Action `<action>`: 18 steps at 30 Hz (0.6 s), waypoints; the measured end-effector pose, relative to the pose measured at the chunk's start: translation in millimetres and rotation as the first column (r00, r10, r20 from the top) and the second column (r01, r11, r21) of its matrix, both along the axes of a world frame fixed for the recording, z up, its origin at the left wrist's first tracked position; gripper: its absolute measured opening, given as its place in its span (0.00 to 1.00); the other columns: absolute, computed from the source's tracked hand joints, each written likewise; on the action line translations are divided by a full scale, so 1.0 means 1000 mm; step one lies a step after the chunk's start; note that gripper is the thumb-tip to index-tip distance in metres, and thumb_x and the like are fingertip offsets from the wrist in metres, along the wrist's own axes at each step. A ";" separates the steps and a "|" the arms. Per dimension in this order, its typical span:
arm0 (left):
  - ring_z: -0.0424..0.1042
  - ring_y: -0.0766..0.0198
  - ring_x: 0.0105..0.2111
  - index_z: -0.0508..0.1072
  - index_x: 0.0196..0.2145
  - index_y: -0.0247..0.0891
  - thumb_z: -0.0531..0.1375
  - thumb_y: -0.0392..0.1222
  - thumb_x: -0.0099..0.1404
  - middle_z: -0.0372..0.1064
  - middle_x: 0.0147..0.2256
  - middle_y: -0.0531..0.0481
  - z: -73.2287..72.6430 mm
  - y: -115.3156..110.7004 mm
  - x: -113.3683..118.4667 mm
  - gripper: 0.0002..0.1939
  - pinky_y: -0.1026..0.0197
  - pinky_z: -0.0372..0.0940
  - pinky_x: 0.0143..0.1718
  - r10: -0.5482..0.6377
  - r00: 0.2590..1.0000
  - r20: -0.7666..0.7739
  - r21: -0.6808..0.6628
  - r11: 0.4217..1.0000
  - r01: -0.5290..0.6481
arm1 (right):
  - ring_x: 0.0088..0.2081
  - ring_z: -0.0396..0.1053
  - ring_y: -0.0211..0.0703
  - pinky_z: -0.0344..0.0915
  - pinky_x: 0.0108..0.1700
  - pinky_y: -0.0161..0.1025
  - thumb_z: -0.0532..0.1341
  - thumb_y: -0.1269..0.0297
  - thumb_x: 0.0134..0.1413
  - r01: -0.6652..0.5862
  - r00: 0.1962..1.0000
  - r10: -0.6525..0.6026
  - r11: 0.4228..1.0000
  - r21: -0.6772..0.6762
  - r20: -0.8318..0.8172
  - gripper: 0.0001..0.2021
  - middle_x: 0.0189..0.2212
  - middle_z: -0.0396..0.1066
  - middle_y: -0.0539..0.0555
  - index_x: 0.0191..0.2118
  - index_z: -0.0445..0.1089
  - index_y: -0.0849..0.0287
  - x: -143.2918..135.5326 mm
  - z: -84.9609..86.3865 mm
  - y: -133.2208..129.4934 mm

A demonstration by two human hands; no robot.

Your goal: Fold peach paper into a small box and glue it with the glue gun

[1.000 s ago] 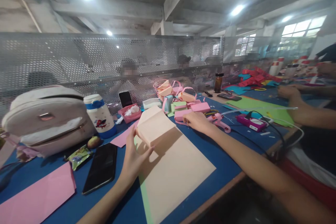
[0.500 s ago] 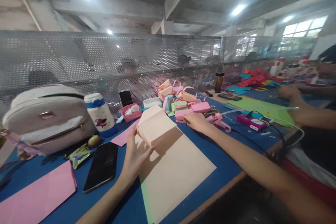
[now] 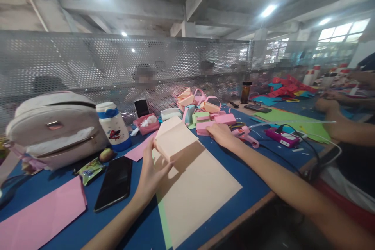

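My left hand grips a folded peach paper box from its left side, fingers behind it and thumb along its lower edge. The box is tilted above a large peach paper sheet, which lies over a green sheet. My right hand reaches across to the end of a pink paper box. Its fingers are curled there, and what they hold is hidden. Just right of that hand lies a pink glue gun. Several paper baskets are heaped behind.
On the left stand a backpack and a water bottle. A phone, a snack packet and pink paper lie nearer. To the right are a purple power strip, cables and a co-worker's arm.
The view has shifted very slightly. Both hands stay in nearly the same place, the left still holding the peach paper box.
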State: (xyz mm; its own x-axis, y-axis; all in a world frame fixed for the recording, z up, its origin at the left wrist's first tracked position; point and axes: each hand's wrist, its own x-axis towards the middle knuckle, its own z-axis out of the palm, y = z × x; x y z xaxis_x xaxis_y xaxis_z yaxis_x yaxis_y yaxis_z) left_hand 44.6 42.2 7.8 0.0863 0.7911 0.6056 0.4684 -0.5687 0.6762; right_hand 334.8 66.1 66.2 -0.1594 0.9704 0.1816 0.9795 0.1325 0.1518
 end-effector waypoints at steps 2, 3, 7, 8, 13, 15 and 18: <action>0.55 0.42 0.65 0.54 0.65 0.42 0.66 0.54 0.57 0.59 0.60 0.38 0.000 0.000 0.000 0.44 0.38 0.52 0.64 0.000 1.000 -0.001 0.002 1.000 0.000 | 0.46 0.73 0.53 0.61 0.38 0.38 0.54 0.75 0.61 0.008 1.000 -0.008 1.000 0.001 0.027 0.13 0.41 0.77 0.64 0.46 0.74 0.62 -0.001 0.000 0.001; 0.55 0.42 0.65 0.54 0.65 0.42 0.66 0.54 0.57 0.59 0.60 0.38 0.001 0.000 0.001 0.43 0.38 0.52 0.64 0.001 1.000 -0.001 0.000 1.000 -0.001 | 0.46 0.73 0.53 0.61 0.38 0.38 0.54 0.75 0.62 0.007 0.999 -0.007 1.000 0.001 0.038 0.13 0.41 0.77 0.65 0.46 0.74 0.62 -0.002 -0.001 0.001; 0.56 0.43 0.64 0.54 0.65 0.42 0.66 0.53 0.57 0.59 0.60 0.38 0.001 -0.001 0.001 0.43 0.38 0.52 0.64 -0.002 1.000 -0.001 -0.009 1.000 0.002 | 0.47 0.73 0.54 0.62 0.41 0.39 0.53 0.75 0.62 -0.010 0.998 0.010 1.000 -0.006 0.069 0.13 0.40 0.77 0.64 0.45 0.75 0.61 -0.004 -0.003 0.003; 0.56 0.43 0.64 0.54 0.65 0.42 0.66 0.53 0.57 0.59 0.60 0.38 0.001 -0.001 0.001 0.43 0.38 0.52 0.64 -0.003 1.000 0.001 -0.010 1.000 0.003 | 0.47 0.73 0.54 0.62 0.41 0.39 0.53 0.74 0.62 -0.013 0.997 0.013 1.000 -0.006 0.074 0.14 0.40 0.77 0.64 0.45 0.75 0.60 -0.004 -0.004 0.004; 0.56 0.43 0.64 0.55 0.64 0.41 0.66 0.53 0.56 0.59 0.59 0.38 0.001 -0.002 0.001 0.43 0.39 0.54 0.63 0.005 1.000 0.006 -0.014 1.000 -0.005 | 0.48 0.73 0.54 0.62 0.43 0.40 0.53 0.73 0.63 -0.026 0.995 0.025 1.000 0.005 0.096 0.14 0.42 0.76 0.65 0.48 0.73 0.62 -0.005 -0.007 0.005; 0.56 0.43 0.64 0.55 0.64 0.41 0.66 0.53 0.56 0.60 0.59 0.38 0.001 -0.002 0.001 0.42 0.39 0.54 0.63 0.007 1.000 0.002 -0.012 1.000 -0.007 | 0.48 0.72 0.54 0.63 0.43 0.40 0.53 0.74 0.63 -0.031 0.994 0.029 0.999 0.012 0.102 0.14 0.42 0.76 0.65 0.49 0.72 0.63 -0.004 -0.009 0.005; 0.56 0.42 0.64 0.55 0.64 0.42 0.66 0.53 0.56 0.60 0.59 0.38 0.001 -0.002 0.001 0.43 0.38 0.55 0.62 0.008 1.000 0.001 -0.008 1.000 -0.007 | 0.48 0.73 0.54 0.63 0.43 0.40 0.52 0.74 0.63 -0.036 0.993 0.034 0.999 0.018 0.109 0.14 0.42 0.76 0.65 0.49 0.72 0.63 -0.004 -0.011 0.007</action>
State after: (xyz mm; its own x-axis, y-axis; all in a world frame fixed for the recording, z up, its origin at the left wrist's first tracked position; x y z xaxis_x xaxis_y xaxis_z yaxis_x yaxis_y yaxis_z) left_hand 45.4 40.5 9.2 0.0798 0.7967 0.5991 0.4720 -0.5595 0.6813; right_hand 330.9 73.1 55.1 -0.2133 0.9602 0.1802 0.9518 0.1626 0.2600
